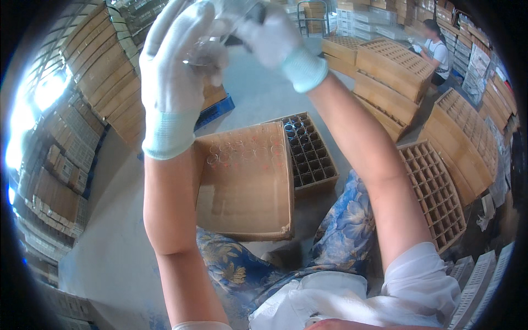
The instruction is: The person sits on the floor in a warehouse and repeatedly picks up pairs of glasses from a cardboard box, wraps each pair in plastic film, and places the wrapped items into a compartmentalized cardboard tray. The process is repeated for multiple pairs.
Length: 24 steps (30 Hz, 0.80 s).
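Both hands are raised at the top of the view, in white knit gloves with pale green cuffs. My left hand [177, 62] holds a clear glass vessel [200, 57], partly hidden by its fingers. Close beside it my right hand [274, 39] is blurred, with a small dark object [256, 13] in its fingers; I cannot tell what it is. Below them, before my knees, stands an open cardboard box [243, 202]. Several clear glasses [225, 153] with reddish marks stand in rows at its far end.
Behind the box is a divided carton [312, 165] with round glass rims in some cells. More divided cartons [433, 185] stand to the right, some stacked [387, 82]. Tall carton stacks [99, 62] rise at left, near a blue pallet [214, 111]. A person [437, 53] sits at far right.
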Tool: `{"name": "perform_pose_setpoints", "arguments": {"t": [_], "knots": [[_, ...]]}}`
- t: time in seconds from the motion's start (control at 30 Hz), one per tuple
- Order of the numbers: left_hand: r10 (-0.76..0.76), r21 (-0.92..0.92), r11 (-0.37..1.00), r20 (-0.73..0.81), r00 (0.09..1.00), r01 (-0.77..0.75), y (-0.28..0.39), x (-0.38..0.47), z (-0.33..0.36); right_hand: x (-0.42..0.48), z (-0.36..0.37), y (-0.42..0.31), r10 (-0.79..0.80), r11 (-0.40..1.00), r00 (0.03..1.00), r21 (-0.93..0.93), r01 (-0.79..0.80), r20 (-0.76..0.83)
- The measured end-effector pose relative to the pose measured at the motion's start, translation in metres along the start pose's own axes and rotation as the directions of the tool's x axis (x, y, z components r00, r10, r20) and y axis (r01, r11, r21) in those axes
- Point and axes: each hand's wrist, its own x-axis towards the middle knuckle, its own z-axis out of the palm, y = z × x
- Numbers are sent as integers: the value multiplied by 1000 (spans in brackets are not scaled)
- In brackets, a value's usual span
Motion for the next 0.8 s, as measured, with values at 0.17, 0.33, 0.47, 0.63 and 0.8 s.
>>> {"name": "perform_pose_setpoints", "arguments": {"t": [0.17,0.33,0.47,0.63,0.8], "knots": [[-12,53,998,-88,996,16,1,-8,13,13,-25,-29,343,914,938,214,-344,43],[-8,26,1000,-97,995,11,4,-11,7,5,-18,-32,251,945,966,233,-231,-56],[-48,-29,999,-84,995,46,3,-5,17,-3,-1,-6,175,916,984,371,-150,-33],[-55,66,996,-85,995,61,9,-12,14,4,-19,-50,338,924,934,231,-305,-118],[-210,-159,965,20,978,210,46,-17,22,-5,-11,-21,174,928,984,340,-151,-40]]}}
